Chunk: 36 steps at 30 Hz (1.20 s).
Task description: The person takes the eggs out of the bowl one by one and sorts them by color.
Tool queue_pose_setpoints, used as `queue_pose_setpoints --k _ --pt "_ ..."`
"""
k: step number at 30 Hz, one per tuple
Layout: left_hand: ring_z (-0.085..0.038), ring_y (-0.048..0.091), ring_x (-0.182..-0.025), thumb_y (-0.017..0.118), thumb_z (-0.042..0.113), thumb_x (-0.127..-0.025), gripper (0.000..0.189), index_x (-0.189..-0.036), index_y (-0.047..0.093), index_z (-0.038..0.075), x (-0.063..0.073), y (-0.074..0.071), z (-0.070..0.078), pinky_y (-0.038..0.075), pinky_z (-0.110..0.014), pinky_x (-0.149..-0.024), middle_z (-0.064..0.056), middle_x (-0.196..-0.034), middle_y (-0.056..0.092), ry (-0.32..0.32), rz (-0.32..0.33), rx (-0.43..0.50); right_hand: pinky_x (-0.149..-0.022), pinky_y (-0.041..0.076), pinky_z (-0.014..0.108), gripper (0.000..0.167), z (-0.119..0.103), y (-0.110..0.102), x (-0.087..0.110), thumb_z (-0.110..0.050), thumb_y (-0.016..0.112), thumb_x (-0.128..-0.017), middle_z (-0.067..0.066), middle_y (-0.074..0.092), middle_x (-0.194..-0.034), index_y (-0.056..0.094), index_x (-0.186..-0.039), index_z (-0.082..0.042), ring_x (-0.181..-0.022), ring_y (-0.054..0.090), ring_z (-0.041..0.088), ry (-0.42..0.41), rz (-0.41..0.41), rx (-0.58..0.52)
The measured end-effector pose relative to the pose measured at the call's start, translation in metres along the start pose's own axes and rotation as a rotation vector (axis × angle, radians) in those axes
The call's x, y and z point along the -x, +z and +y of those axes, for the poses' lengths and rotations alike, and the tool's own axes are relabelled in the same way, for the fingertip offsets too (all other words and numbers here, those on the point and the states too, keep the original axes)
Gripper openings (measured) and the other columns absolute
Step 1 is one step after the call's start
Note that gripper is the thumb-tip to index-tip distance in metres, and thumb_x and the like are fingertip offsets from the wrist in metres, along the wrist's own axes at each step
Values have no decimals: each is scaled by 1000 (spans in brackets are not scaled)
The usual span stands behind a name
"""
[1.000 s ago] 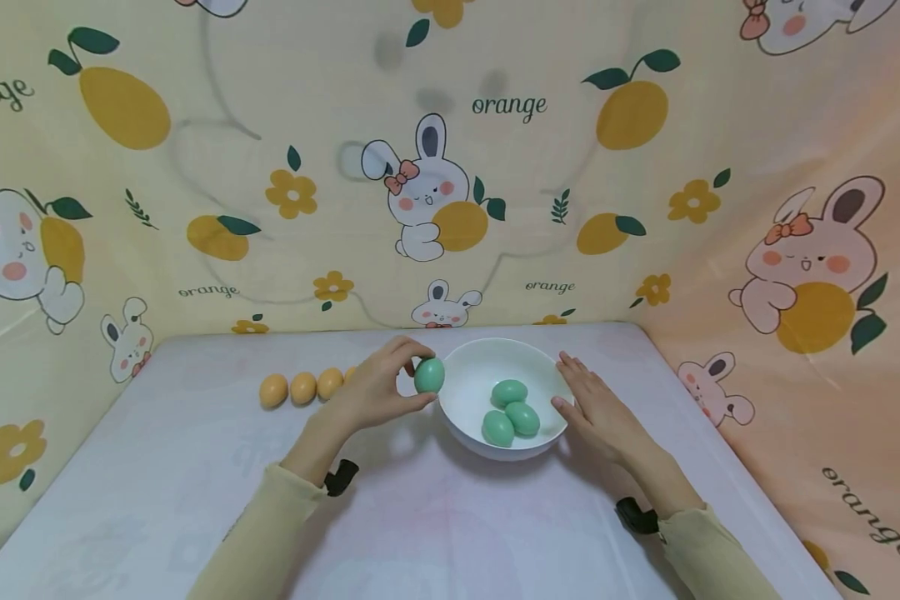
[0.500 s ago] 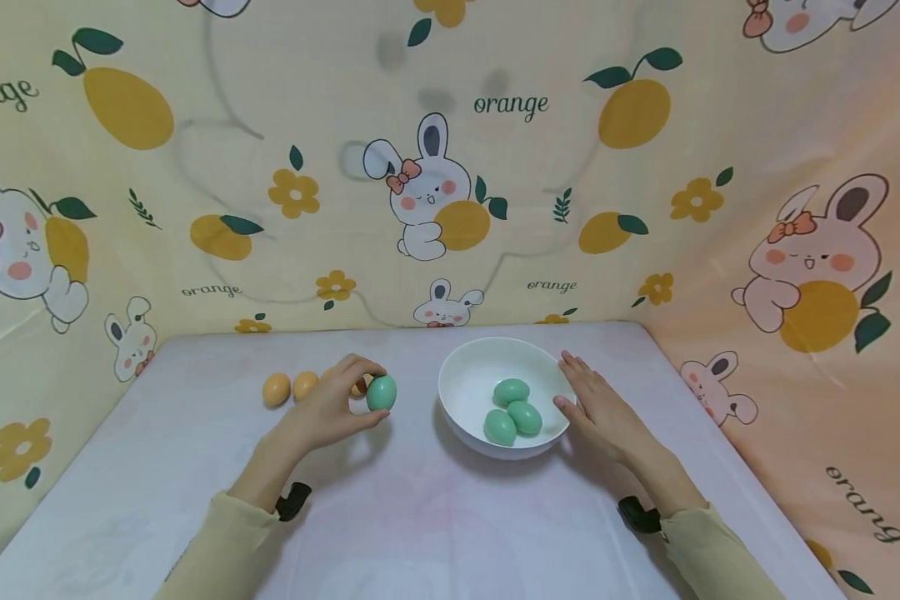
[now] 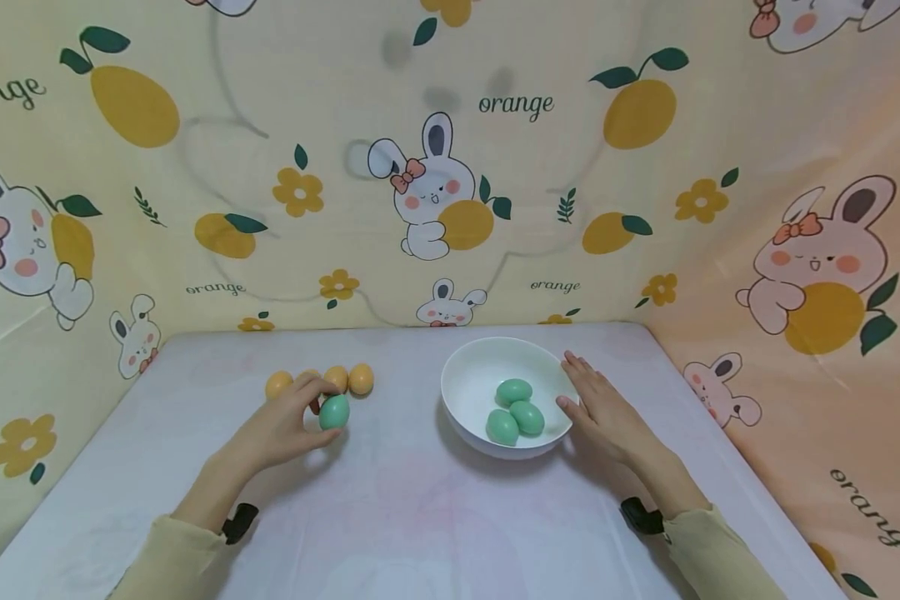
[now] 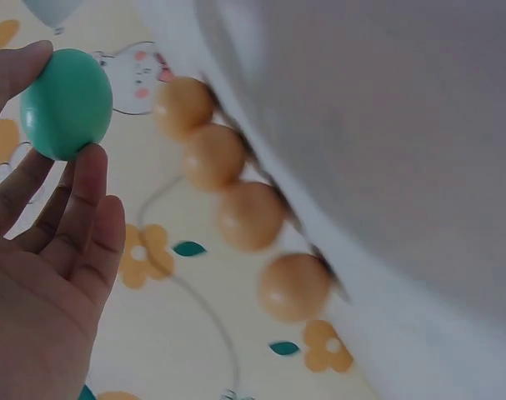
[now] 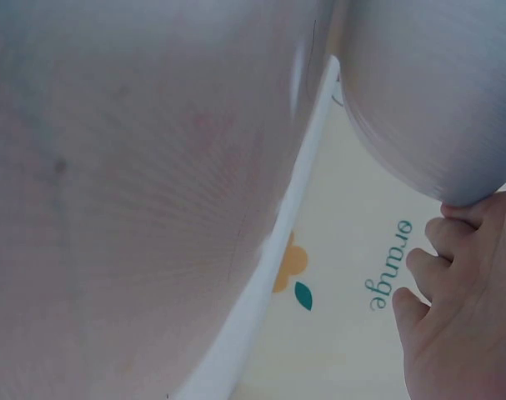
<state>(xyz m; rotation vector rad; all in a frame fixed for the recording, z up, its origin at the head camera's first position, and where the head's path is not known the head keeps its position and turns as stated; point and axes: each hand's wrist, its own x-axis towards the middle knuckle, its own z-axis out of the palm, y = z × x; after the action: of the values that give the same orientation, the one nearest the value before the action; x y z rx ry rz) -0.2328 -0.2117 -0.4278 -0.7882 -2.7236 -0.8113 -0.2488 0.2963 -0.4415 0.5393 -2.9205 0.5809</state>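
Note:
My left hand point(image 3: 273, 429) pinches a green egg point(image 3: 334, 412) between thumb and fingertips, just in front of a row of several orange-brown eggs point(image 3: 361, 379). In the left wrist view the green egg point(image 4: 67, 104) sits between the thumb and the fingertips, with the row of brown eggs point(image 4: 251, 216) to its right. A white bowl point(image 3: 465, 417) stands right of centre with 3 green eggs point(image 3: 527, 417) inside. My right hand point(image 3: 607, 412) rests against the bowl's right side with fingers extended. From the right wrist, the fingers touch the bowl's outer wall point(image 5: 440, 100).
A white cloth point(image 3: 420, 517) covers the table, whose back edge meets a patterned curtain point(image 3: 330, 125) with rabbits and oranges. The curtain also runs along the right side. A dark wrist camera point(image 3: 240, 523) sits on the left wrist and another camera point(image 3: 641, 516) on the right.
My left hand has carried the green egg from the bowl's left rim leftward to the front of the brown egg row. The right hand has stayed at the bowl.

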Motion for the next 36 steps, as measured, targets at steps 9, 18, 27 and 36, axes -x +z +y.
queue_pose_setpoints --k 9,18,27,36 --pt "-15 59 -90 89 18 -79 51 -123 65 12 24 -10 -26 52 -31 -73 1 -109 60 -99 -74 -58 -125 16 59 74 0 0 0 -48 43 -110 17 17 -172 24 -164 -1 -157 16 42 -17 11 -1" --pt "-16 58 -91 90 24 -79 49 -120 66 10 39 -26 -41 50 -30 -72 -2 -111 62 -155 -142 -45 -125 17 60 74 -1 -1 0 -48 44 -110 16 17 -172 23 -164 -1 -157 16 41 -16 9 -3" --pt "-15 57 -88 91 26 -79 54 -120 67 2 55 -42 -54 50 -25 -68 -4 -109 64 -180 -194 -5 -124 17 61 74 0 0 0 -48 43 -110 16 17 -172 24 -164 -2 -157 16 41 -13 7 -2" --pt "-16 56 -89 90 24 -80 54 -122 66 0 62 -51 -63 50 -24 -67 -6 -112 65 -223 -242 29 -125 16 60 74 0 0 0 -48 43 -110 16 17 -172 24 -164 -1 -157 16 42 -15 9 -1"
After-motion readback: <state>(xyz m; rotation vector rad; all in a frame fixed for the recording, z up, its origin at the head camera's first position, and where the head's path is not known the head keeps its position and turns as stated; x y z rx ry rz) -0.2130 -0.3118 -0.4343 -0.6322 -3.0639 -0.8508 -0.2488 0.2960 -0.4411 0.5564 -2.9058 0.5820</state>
